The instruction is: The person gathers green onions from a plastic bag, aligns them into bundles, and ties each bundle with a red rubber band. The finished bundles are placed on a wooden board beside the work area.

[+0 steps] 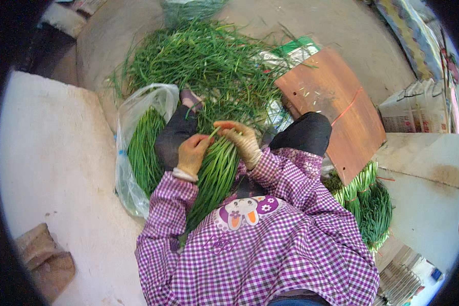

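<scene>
A long bundle of green garlic chives (218, 164) lies across my lap, its pale stem ends up between my hands. My left hand (193, 153) is at the left of these ends, with fingertips pinching a few stems. My right hand (243, 141) curls around the top of the bundle from the right; it seems to wear a thin, light glove. Beyond my hands a loose heap of green leaves (199, 61) spreads over the floor. Left of my knee, a clear plastic bag (128, 114) holds more chives (147, 153).
A curved brown wooden board (329, 103) with a red string lies at the right. Tied chive bundles (373, 206) are beneath its near end. A white plastic basket (417, 111) stands farther right. A brown cloth (48, 260) lies on the pale surface (61, 164) at left.
</scene>
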The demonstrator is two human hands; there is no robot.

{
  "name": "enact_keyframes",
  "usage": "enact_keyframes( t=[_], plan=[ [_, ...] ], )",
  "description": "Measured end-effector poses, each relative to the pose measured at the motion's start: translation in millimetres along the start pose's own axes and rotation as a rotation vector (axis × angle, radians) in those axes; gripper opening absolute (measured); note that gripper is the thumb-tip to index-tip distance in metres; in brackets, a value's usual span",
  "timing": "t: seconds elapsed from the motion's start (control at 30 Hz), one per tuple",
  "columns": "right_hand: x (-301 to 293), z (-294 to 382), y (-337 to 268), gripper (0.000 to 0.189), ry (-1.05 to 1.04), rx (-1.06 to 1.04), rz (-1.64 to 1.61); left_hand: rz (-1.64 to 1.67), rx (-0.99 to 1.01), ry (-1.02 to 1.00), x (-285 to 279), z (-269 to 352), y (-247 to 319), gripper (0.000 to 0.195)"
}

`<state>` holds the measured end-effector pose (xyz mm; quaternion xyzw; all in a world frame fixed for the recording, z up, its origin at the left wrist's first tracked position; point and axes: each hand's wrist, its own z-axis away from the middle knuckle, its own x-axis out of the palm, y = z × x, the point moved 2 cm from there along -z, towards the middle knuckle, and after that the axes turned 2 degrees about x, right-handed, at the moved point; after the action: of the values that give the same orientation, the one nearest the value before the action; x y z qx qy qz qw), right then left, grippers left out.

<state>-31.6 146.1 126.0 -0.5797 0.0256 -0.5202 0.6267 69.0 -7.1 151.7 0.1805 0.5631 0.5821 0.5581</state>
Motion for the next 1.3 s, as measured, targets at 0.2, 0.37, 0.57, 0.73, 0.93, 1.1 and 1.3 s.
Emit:
enact_keyframes(
  t=[0.2, 0.37, 0.57, 0.73, 0.93, 1.1, 1.3],
  plan=[
    [4, 5, -10, 0.042, 0.138, -0.097, 0.06, 0.285, -0.153, -0.196, 24, -5, 9, 0.019],
    [-9, -8, 6, 0.065, 0.168, -0.096, 0.049, 0.299, -0.154, -0.135, 26, 3, 2, 0.016],
    [-14, -17, 11, 0.077, 0.339, -0.01, 0.256, 0.265, -0.175, -0.123, 28, 2, -4, 0.018],
    [-8, -16, 4, 0.033, 0.005, 0.071, 0.128, 0.101, -0.096, -0.059, 27, 3, 5, 0.017],
    [-4, -19, 2, 0.023, 0.022, 0.174, 0.2, 0.036, -0.185, -0.186, 24, 0, 0, 0.023],
    [-5, -41, -121, 0.021, -0.01, -0.198, 0.313, 0.039, -0.04, -0.528, -5, 20, -20, 0.046],
    [-27, -77, -297, 0.021, 0.283, -0.413, 0.493, -0.352, -0.253, -0.181, -117, 53, 1, 0.061]
  ],
)
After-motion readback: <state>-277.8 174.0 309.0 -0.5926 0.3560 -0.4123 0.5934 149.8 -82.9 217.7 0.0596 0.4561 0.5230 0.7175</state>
